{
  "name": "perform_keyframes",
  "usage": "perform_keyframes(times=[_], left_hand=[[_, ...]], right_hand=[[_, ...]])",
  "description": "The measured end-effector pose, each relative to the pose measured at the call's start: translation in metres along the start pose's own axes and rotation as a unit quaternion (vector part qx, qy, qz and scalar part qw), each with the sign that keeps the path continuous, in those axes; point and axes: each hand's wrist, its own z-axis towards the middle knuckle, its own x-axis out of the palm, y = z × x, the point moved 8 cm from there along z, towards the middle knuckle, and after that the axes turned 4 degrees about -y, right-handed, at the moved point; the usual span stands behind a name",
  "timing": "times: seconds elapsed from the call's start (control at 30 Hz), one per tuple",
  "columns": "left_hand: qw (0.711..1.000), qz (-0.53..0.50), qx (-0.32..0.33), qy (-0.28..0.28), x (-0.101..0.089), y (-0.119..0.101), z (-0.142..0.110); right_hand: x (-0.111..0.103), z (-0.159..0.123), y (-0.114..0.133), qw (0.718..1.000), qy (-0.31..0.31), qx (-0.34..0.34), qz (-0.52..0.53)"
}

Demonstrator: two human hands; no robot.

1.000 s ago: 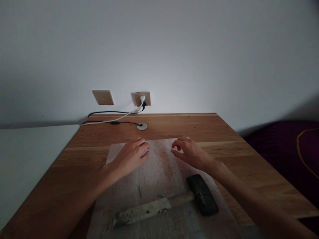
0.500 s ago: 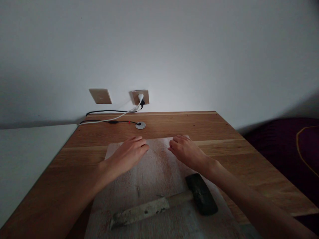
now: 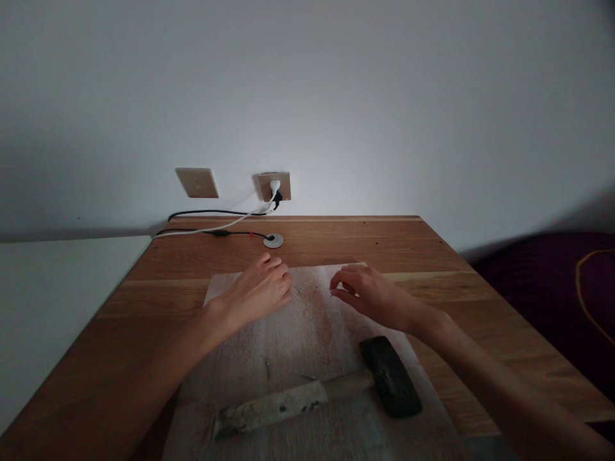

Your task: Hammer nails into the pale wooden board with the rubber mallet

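My left hand (image 3: 266, 285) is over the far left part of a worn, whitish wooden board (image 3: 283, 342). Its fingers are curled closed, and whatever they hold, if anything, is hidden. Across from it, my right hand (image 3: 368, 294) pinches a tiny nail (image 3: 331, 294) with thumb and forefinger near the board's far edge. Between the hands, small nails (image 3: 301, 290) dot the wood. A hammer (image 3: 391, 378) with a black head and worn pale handle lies across the near part of the board. Just beyond its handle are a loose nail (image 3: 309, 377) and another nail (image 3: 268, 363).
The board lies on a brown wooden table (image 3: 471, 320) against a white wall. Cables (image 3: 216, 228) run from a wall socket (image 3: 275, 186) along the table's back left, by a round grommet (image 3: 273, 241). A white surface (image 3: 62, 301) adjoins on the left, dark purple fabric (image 3: 542, 282) on the right.
My right hand has turned slightly, and its thumb and forefinger show more plainly. My left hand has rolled slightly, covering the nail near its fingertips. The hammer stays put.
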Motion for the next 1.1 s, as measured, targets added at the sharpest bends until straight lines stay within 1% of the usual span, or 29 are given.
perform_keyframes(times=[0.07, 0.17, 0.23, 0.3, 0.37, 0.43, 0.53, 0.6, 0.67, 0.73, 0.83, 0.93, 1.03, 1.1], left_hand=[[1.000, -0.002, 0.001, 0.009, 0.002, 0.003, 0.001], [1.000, -0.014, -0.001, 0.022, 0.001, 0.008, 0.003], [0.999, -0.036, -0.014, 0.014, -0.007, 0.010, 0.003], [0.997, -0.079, -0.021, 0.000, -0.018, 0.006, 0.000], [0.991, -0.136, -0.008, -0.004, -0.028, -0.006, -0.007], [0.982, -0.188, 0.024, 0.006, -0.033, -0.025, -0.018], [0.972, -0.225, 0.065, 0.027, -0.032, -0.051, -0.035], [0.970, -0.230, 0.072, 0.038, -0.027, -0.060, -0.042], [0.973, -0.220, 0.061, 0.038, -0.024, -0.059, -0.042], [0.979, -0.198, 0.039, 0.023, -0.024, -0.051, -0.037], [0.986, -0.168, -0.006, -0.009, -0.028, -0.031, -0.026], [0.986, -0.152, -0.053, -0.030, -0.029, -0.009, -0.018], [0.980, -0.173, -0.090, -0.034, -0.021, 0.006, -0.014], [0.977, -0.188, -0.094, -0.028, -0.013, 0.009, -0.010]], right_hand=[[-0.001, -0.009, 0.005, 0.999, 0.029, 0.002, 0.031], [0.005, -0.024, 0.020, 0.995, 0.084, -0.008, 0.058], [0.011, -0.032, 0.032, 0.991, 0.117, -0.018, 0.066], [0.014, -0.038, 0.044, 0.987, 0.141, -0.027, 0.068], [0.016, -0.040, 0.054, 0.985, 0.157, -0.035, 0.068], [0.018, -0.040, 0.061, 0.983, 0.168, -0.041, 0.068], [0.021, -0.037, 0.067, 0.980, 0.178, -0.050, 0.071], [0.022, -0.035, 0.067, 0.980, 0.176, -0.054, 0.073], [0.021, -0.033, 0.062, 0.983, 0.163, -0.049, 0.073], [0.016, -0.030, 0.050, 0.988, 0.137, -0.031, 0.069], [0.005, -0.024, 0.023, 0.995, 0.087, 0.020, 0.047], [-0.005, -0.019, -0.008, 0.996, 0.037, 0.083, 0.005], [-0.007, -0.018, -0.029, 0.991, 0.011, 0.127, -0.044], [-0.004, -0.018, -0.035, 0.987, 0.013, 0.140, -0.074]])
